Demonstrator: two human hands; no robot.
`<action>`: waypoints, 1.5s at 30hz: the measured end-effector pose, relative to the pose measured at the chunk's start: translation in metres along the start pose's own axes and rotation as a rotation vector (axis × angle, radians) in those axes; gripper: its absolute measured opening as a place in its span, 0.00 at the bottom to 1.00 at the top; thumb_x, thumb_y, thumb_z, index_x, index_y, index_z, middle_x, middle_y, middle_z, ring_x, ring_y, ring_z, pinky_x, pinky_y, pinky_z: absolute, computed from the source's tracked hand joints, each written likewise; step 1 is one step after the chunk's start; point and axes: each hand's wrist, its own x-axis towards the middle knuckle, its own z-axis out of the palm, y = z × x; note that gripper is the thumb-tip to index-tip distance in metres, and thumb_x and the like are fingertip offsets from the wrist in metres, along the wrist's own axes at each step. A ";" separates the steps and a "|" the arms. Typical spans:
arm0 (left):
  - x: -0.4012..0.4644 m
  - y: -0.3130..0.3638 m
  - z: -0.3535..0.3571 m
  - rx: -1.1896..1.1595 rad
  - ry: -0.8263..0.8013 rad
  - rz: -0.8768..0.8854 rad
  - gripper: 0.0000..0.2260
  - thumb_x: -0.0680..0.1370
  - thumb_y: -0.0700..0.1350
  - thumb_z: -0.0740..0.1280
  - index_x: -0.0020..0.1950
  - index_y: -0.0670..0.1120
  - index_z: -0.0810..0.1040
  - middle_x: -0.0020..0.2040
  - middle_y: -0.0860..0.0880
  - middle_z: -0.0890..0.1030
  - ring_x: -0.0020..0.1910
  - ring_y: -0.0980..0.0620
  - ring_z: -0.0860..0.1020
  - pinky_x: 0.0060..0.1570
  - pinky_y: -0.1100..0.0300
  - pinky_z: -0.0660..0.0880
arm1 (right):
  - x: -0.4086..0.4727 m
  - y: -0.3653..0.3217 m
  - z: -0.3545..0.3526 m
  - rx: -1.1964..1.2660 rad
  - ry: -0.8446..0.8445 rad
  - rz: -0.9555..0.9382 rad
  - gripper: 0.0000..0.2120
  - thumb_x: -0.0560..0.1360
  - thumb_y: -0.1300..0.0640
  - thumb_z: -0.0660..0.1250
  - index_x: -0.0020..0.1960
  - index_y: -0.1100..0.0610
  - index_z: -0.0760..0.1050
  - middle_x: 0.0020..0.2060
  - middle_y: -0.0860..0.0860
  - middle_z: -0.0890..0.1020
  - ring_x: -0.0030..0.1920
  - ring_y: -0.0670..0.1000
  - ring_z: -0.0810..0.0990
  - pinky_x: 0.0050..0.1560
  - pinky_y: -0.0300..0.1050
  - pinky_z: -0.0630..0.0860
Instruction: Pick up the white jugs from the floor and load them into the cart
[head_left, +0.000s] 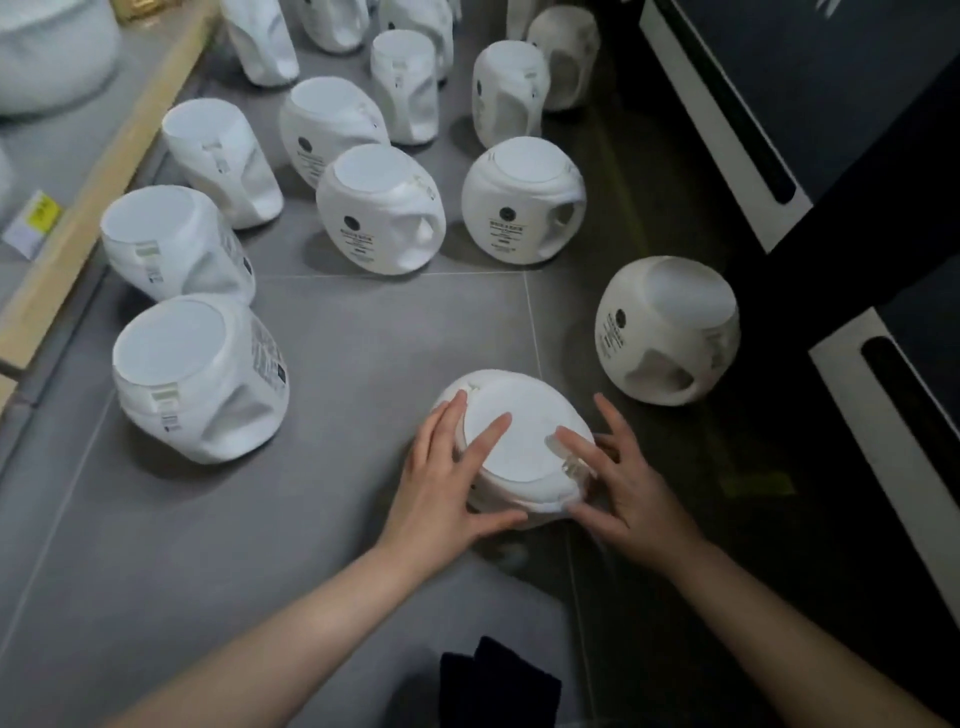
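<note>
At the far left a pale wooden shelf edge (111, 171) runs diagonally, with a yellow-and-white price tag (32, 223) lying on the surface behind it. Just right of that edge, white jugs stand on the grey tiled floor (363, 332): a near-left jug (200, 376) with a printed label down its side, another jug (171, 241) behind it, and a third (223, 161) further back. Toward the middle, more jugs cluster in rows, among them one with a black round logo (379, 208) and a neighbour (522, 200) showing its handle opening. In the foreground centre, the left hand (441, 478) lies against the left flank of the nearest white jug (519, 447), fingers spread and nearly straight, thumb along its lower edge. The right hand (618, 478) presses the opposite side, fingers likewise extended, one fingertip on the flat lid. This jug sits on the floor between both palms. Right of it, a tilted jug (667, 327) rests near a dark cabinet with white trim (727, 119). Dark fabric (496, 680) shows at the bottom edge.
</note>
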 end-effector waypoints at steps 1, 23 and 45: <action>0.003 -0.004 -0.003 -0.030 -0.008 -0.001 0.40 0.65 0.69 0.64 0.74 0.64 0.53 0.77 0.44 0.53 0.73 0.47 0.52 0.68 0.48 0.57 | -0.003 0.001 0.002 -0.003 -0.004 -0.007 0.33 0.67 0.31 0.59 0.67 0.23 0.46 0.72 0.34 0.35 0.72 0.45 0.55 0.64 0.48 0.67; 0.084 -0.058 -0.015 -0.448 -0.246 -0.213 0.40 0.58 0.67 0.72 0.65 0.76 0.55 0.70 0.57 0.64 0.69 0.60 0.64 0.71 0.58 0.61 | 0.067 -0.008 0.021 0.438 0.237 0.277 0.31 0.56 0.38 0.70 0.59 0.35 0.67 0.60 0.43 0.74 0.60 0.38 0.71 0.61 0.34 0.68; 0.040 -0.022 -0.071 -0.927 -0.049 -0.566 0.36 0.56 0.53 0.77 0.62 0.57 0.68 0.56 0.61 0.78 0.54 0.63 0.77 0.51 0.68 0.74 | 0.083 -0.064 -0.012 0.443 0.275 0.172 0.30 0.57 0.38 0.74 0.58 0.40 0.71 0.59 0.52 0.73 0.60 0.39 0.71 0.58 0.26 0.66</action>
